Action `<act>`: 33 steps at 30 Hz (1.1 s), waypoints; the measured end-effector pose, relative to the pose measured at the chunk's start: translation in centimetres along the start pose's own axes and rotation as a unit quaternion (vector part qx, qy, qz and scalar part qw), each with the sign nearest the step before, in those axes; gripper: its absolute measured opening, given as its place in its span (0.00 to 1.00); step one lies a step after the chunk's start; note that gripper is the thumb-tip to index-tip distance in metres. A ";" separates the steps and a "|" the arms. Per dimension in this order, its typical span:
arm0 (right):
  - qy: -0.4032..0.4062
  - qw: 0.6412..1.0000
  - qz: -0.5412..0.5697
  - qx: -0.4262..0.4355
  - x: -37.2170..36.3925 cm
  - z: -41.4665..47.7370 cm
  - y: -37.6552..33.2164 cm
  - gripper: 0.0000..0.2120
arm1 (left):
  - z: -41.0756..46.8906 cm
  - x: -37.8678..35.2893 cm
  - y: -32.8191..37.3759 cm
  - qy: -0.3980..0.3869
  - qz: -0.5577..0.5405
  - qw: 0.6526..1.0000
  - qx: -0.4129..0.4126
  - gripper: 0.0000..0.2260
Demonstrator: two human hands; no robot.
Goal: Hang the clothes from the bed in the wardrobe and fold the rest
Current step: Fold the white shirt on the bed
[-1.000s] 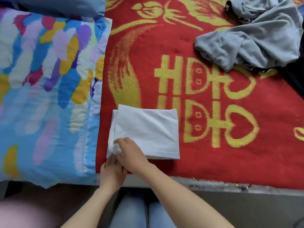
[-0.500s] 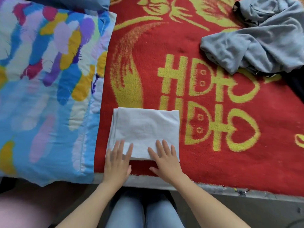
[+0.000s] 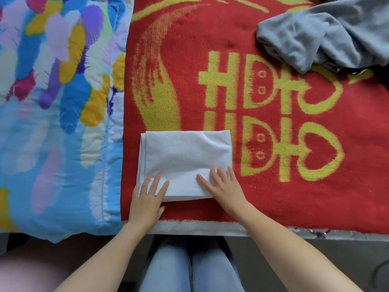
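A white garment (image 3: pixel 185 157), folded into a neat rectangle, lies on the red and yellow blanket (image 3: pixel 273 197) close to the bed's near edge. My left hand (image 3: pixel 147 199) rests flat on its near left corner, fingers straight. My right hand (image 3: pixel 223 186) lies flat on its near right part, fingers spread and straight. A crumpled grey garment (image 3: pixel 328 36) sits at the far right of the bed, apart from both hands.
A multicoloured quilt (image 3: pixel 54 106) covers the left part of the bed. Something dark (image 3: pixel 382 77) lies under the grey garment at the right edge. The bed's pale edge (image 3: pixel 210 227) runs just in front of my knees.
A second ago my hands were together at the white garment's near left corner. They have spread apart and now lie flat on its near edge.
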State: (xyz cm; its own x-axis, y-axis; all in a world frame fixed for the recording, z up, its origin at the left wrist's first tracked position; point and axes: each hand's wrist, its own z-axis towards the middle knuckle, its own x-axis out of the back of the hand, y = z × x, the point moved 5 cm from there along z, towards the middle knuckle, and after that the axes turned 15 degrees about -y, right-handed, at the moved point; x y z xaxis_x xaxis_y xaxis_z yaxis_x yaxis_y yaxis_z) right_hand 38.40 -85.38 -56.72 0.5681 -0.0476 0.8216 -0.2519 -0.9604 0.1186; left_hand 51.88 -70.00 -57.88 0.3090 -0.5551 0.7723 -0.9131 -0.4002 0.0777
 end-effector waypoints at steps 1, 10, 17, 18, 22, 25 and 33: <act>0.034 0.999 -0.006 0.008 1.0 0.8 0.5 0.34 | 0.2 0.2 -0.2 0.011 0.003 1.000 -0.002 0.39; 0.116 0.990 0.061 0.057 5.1 -2.0 1.3 0.33 | 0.0 1.9 0.1 0.130 -0.073 0.988 -0.027 0.31; 0.161 0.985 0.024 0.054 11.2 -6.0 4.2 0.34 | -3.1 9.3 0.9 0.180 -0.062 0.980 -0.055 0.23; 0.169 0.984 0.020 0.058 12.5 -6.4 4.3 0.33 | -4.1 10.6 0.6 0.187 -0.059 0.979 -0.050 0.22; 0.197 0.972 -0.015 0.128 19.3 -8.1 3.5 0.35 | -10.5 15.5 -0.6 0.227 -0.055 0.972 0.018 0.21; 0.205 0.960 -0.050 0.186 22.3 -9.2 1.9 0.37 | -15.5 16.6 -0.8 0.252 -0.047 0.963 0.088 0.22; 0.271 0.838 -0.158 0.446 28.2 -14.1 -9.0 0.31 | -32.6 10.5 2.8 0.306 -0.100 0.887 0.332 0.24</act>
State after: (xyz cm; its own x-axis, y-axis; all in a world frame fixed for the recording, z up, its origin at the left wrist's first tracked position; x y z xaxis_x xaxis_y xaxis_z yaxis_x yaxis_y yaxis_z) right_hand 45.63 -74.24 -26.72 -0.0042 0.1473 0.9891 0.6667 -0.7368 0.1126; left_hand 43.90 -53.21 -29.01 0.0605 -0.0062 0.9981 -0.4362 -0.8996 0.0209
